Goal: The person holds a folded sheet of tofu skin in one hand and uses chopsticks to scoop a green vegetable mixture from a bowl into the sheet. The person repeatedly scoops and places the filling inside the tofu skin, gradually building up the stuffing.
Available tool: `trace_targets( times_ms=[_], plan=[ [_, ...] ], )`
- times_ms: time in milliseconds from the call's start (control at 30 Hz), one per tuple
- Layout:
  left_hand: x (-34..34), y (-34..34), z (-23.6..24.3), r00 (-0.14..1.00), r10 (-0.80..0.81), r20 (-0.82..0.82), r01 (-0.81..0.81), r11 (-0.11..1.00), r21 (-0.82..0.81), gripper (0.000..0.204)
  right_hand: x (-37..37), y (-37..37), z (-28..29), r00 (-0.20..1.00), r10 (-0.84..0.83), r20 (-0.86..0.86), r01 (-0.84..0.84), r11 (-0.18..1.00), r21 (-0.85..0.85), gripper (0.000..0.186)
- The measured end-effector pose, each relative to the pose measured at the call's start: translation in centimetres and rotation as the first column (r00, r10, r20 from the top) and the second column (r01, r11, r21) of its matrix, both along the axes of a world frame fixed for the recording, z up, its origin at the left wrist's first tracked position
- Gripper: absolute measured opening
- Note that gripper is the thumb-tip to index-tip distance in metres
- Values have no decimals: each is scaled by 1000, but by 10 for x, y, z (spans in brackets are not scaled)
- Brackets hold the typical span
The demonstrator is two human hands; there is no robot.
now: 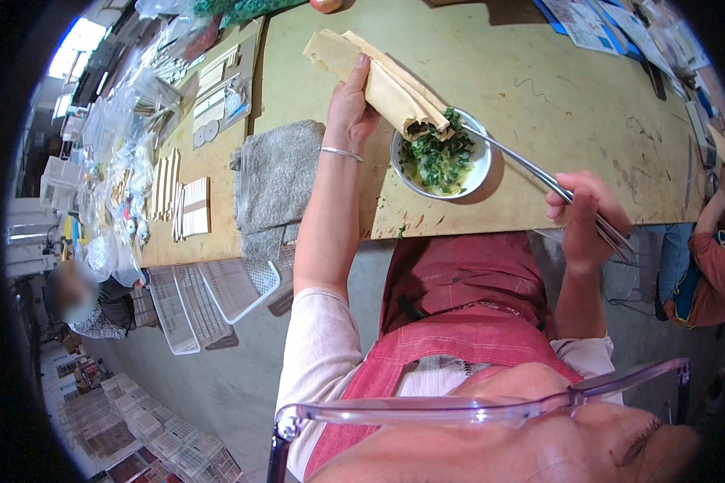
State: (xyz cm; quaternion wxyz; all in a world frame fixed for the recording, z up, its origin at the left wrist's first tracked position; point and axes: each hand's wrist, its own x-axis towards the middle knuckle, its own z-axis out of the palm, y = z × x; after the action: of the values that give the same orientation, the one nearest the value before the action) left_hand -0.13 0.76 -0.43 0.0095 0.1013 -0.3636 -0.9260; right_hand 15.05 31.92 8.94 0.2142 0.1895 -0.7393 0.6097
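My left hand (353, 109) is closed round a folded, pale tan flatbread (387, 84), thumb on top. The flatbread's lower end hangs over a white bowl (481, 171) and shows dark green bits at its opening. Chopped leafy greens (443, 161) lie in the bowl with some liquid. From the right, my right hand (590, 211) grips a pair of metal chopsticks (532, 167). Their tips reach the greens beside the flatbread's opening, partly hidden there.
A grey towel (278, 173) lies left of my left forearm. Farther left are wooden strips (193, 208) and plastic bags (125, 173). White plastic baskets (209, 294) stand below the table edge (540, 228). Papers (584, 32) lie at the far right. Other people (709, 266) are at both sides.
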Motion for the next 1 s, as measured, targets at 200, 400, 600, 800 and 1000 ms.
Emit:
trace_targets(
  times_ms=[200, 400, 600, 800, 1000],
  plan=[
    [-2, -2, -4, 1000, -1, 18, 1, 1000, 15, 39, -4, 3, 0, 991, 94, -100, -90, 995, 51, 25],
    [-3, -1, -3, 1000, -7, 6, 7, 1000, 8, 39, 1, -5, 5, 998, 22, -62, -19, 998, 57, 22],
    [-1, 0, -1, 1000, -5, 10, 6, 1000, -18, 40, -2, -14, 4, 995, 79, -64, -75, 996, 54, 19],
    [-1, -2, -2, 1000, -15, -6, 15, 1000, -5, 40, -4, -8, -2, 994, -34, 106, 45, 993, -108, 27],
    [3, 3, 5, 996, -89, -6, 89, 994, -70, 38, -44, 3, 5, 820, 366, 441, 17, 753, -657, 40]
  ],
)
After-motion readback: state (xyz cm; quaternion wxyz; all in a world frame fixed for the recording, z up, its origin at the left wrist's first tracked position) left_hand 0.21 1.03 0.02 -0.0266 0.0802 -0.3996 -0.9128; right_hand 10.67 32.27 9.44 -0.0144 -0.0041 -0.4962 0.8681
